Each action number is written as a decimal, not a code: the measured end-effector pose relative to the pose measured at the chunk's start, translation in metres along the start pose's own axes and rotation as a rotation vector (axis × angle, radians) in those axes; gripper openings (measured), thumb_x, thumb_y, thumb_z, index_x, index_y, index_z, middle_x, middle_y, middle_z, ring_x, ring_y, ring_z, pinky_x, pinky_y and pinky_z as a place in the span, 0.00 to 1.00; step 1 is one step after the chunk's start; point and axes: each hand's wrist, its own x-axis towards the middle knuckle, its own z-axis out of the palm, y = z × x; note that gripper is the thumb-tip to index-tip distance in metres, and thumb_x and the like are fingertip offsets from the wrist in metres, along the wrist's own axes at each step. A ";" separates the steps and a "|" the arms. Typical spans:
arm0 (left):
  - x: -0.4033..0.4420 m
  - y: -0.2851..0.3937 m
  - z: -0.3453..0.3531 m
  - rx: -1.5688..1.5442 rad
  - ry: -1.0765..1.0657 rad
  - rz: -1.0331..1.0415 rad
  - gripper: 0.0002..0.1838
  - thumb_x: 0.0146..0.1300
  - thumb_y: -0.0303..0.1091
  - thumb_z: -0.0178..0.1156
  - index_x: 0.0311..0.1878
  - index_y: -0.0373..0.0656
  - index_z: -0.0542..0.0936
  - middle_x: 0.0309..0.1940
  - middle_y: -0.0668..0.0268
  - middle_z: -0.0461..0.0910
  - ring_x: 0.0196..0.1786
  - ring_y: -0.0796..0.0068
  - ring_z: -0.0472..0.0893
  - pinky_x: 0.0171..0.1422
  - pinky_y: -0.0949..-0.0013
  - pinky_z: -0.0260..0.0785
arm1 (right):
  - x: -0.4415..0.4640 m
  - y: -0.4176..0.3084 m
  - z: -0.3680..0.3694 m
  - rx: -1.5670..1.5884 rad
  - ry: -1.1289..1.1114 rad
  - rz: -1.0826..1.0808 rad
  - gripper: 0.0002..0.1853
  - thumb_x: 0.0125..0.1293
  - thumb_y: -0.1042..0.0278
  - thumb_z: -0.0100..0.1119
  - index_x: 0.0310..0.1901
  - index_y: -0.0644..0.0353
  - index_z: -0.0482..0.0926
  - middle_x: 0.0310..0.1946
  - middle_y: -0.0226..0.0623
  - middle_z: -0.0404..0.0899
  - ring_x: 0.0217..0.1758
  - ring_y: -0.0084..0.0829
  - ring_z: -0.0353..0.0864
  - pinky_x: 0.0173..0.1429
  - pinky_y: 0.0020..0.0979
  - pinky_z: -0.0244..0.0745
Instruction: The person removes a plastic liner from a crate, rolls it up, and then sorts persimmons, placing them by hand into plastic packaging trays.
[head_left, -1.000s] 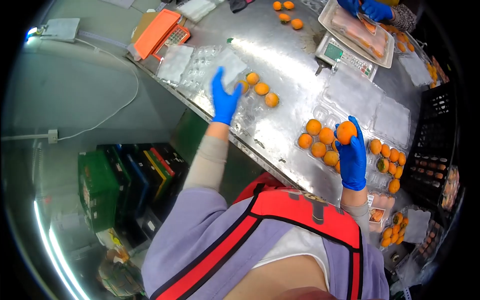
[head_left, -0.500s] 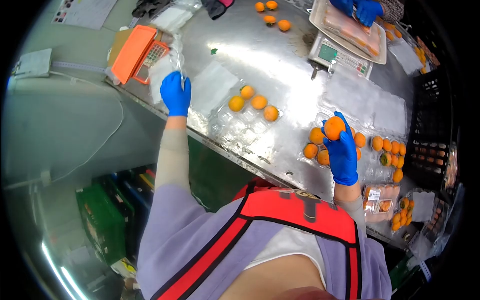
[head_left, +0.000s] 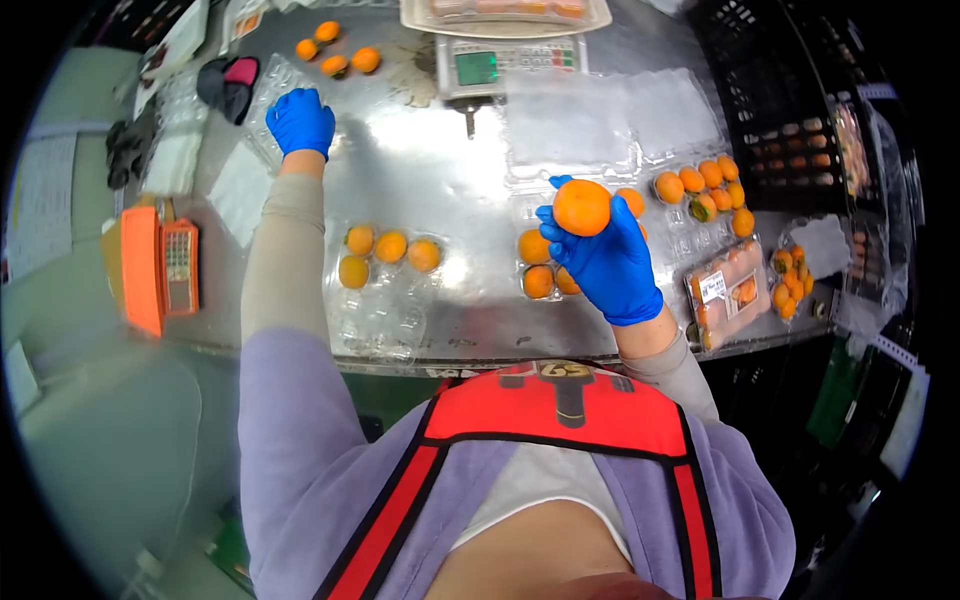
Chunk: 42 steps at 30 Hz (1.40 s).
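Note:
My right hand (head_left: 610, 262), in a blue glove, holds up an orange persimmon (head_left: 581, 208). Beneath it is a clear plastic tray of persimmons (head_left: 538, 281), partly hidden by the hand. At the far left of the table, my left hand (head_left: 301, 122), also blue-gloved, has its fingers curled at the edge of a clear plastic container (head_left: 268, 92); the fingertips are partly hidden. Between my hands and closer to my body lies another clear tray (head_left: 378, 318), with several persimmons (head_left: 391, 246) along its far side and bare cups at its near side.
A scale (head_left: 510, 64) carrying a white tray (head_left: 506, 22) stands at the back. Several loose persimmons (head_left: 335, 66) lie back left. At right are a black crate (head_left: 780, 90), more filled trays (head_left: 700, 190) and a labelled pack (head_left: 728, 290). An orange-cased calculator (head_left: 160, 268) sits left.
My view has turned to the right. My left hand has reached farther across the table with the clear container. The persimmon stays in my right hand, raised above the tray.

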 end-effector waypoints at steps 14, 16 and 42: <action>-0.038 0.070 -0.065 -1.293 -0.243 0.177 0.29 0.57 0.34 0.64 0.62 0.42 0.69 0.62 0.62 0.69 0.63 0.62 0.68 0.65 0.60 0.61 | 0.038 0.002 -0.007 0.149 0.144 0.207 0.35 0.67 0.37 0.43 0.54 0.67 0.70 0.41 0.47 0.79 0.39 0.34 0.81 0.39 0.30 0.78; -0.051 0.085 -0.107 -1.831 -0.610 0.183 0.30 0.57 0.30 0.62 0.64 0.42 0.66 0.62 0.64 0.68 0.64 0.68 0.68 0.67 0.62 0.59 | 0.044 0.006 -0.005 0.192 0.134 0.241 0.36 0.66 0.37 0.45 0.55 0.69 0.70 0.41 0.50 0.79 0.39 0.36 0.82 0.40 0.34 0.80; 0.007 -0.059 0.055 -0.826 0.167 -0.700 0.32 0.44 0.48 0.71 0.51 0.39 0.77 0.47 0.53 0.79 0.49 0.56 0.79 0.55 0.61 0.70 | 0.036 0.033 -0.034 -0.049 0.247 0.348 0.26 0.72 0.48 0.42 0.55 0.64 0.72 0.37 0.37 0.80 0.39 0.26 0.77 0.44 0.25 0.71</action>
